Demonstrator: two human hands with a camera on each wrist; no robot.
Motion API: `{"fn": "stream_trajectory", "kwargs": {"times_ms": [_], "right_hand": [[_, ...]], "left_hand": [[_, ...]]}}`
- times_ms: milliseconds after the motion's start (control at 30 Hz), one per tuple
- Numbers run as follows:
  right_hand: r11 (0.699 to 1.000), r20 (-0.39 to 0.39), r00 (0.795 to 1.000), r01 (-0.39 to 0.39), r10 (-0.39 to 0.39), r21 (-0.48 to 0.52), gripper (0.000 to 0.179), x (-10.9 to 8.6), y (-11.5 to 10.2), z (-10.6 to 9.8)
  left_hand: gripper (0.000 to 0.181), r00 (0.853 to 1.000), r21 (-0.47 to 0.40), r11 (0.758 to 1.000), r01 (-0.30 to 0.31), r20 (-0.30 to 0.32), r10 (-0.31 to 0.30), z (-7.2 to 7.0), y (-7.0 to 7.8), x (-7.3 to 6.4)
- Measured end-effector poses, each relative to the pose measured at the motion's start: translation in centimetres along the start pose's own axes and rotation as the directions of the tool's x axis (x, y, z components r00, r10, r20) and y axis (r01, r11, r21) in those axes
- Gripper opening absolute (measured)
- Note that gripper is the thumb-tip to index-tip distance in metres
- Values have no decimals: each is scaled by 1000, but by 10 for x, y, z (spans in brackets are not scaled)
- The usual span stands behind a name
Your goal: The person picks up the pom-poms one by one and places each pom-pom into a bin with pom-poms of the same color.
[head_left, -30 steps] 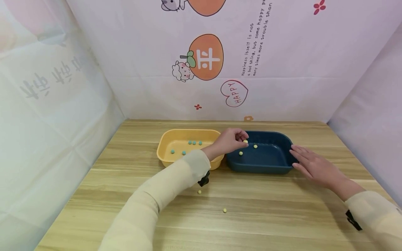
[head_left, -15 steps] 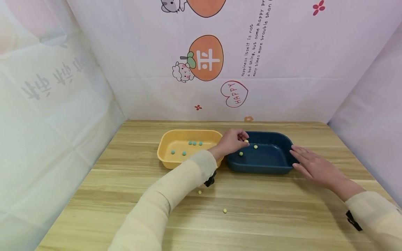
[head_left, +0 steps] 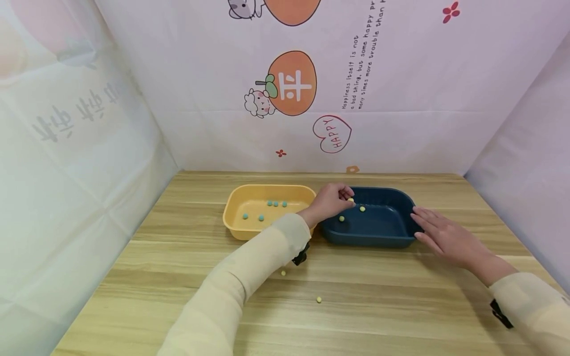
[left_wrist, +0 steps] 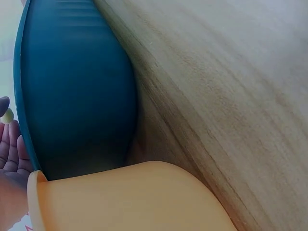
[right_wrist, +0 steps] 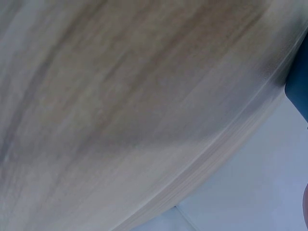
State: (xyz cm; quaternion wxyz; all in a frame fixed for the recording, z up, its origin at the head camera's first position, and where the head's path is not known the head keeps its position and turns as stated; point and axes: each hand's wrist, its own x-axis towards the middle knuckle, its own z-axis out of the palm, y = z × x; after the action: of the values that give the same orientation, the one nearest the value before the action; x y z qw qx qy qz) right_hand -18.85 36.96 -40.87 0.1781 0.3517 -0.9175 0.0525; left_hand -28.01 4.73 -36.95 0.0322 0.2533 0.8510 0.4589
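My left hand point(head_left: 330, 201) is over the left part of the dark blue bin point(head_left: 369, 241), pinching a small pale yellow ball point(left_wrist: 7, 116) between thumb and fingers. Two more yellow balls, one at the front left point(head_left: 341, 218) and one nearer the middle point(head_left: 362, 209), lie on that bin's floor. My right hand point(head_left: 445, 236) rests its extended fingers against the bin's right rim. Left of the blue bin stands a yellow bin point(head_left: 236, 231) with several teal balls point(head_left: 261, 218) inside; my left forearm hides its front right part.
Two loose yellow balls lie on the wooden table point(head_left: 378, 306) in front of the bins, one close by the left sleeve point(head_left: 283, 273) and one farther forward point(head_left: 318, 299). A printed white cloth point(head_left: 401, 99) hangs behind the table, with plainer sheets at both sides.
My left hand has shifted very slightly right over the blue bin, still pinching the yellow ball, and its forearm has swung a little right. The right hand stays at the rim.
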Motion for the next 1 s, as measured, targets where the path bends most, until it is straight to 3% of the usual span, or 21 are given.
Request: {"fn": "stream_trajectory", "kwargs": {"times_ms": [700,1000], "right_hand": [[999,32,999,-42,41,13,51,-1,-1,2],[999,43,998,-42,42,13,51,-1,-1,2]], "left_hand": [[25,1000,7,1000,-5,-26,5,-3,-9,1],[21,999,-8,999,-43,-25,43,-10,-1,-2]]}}
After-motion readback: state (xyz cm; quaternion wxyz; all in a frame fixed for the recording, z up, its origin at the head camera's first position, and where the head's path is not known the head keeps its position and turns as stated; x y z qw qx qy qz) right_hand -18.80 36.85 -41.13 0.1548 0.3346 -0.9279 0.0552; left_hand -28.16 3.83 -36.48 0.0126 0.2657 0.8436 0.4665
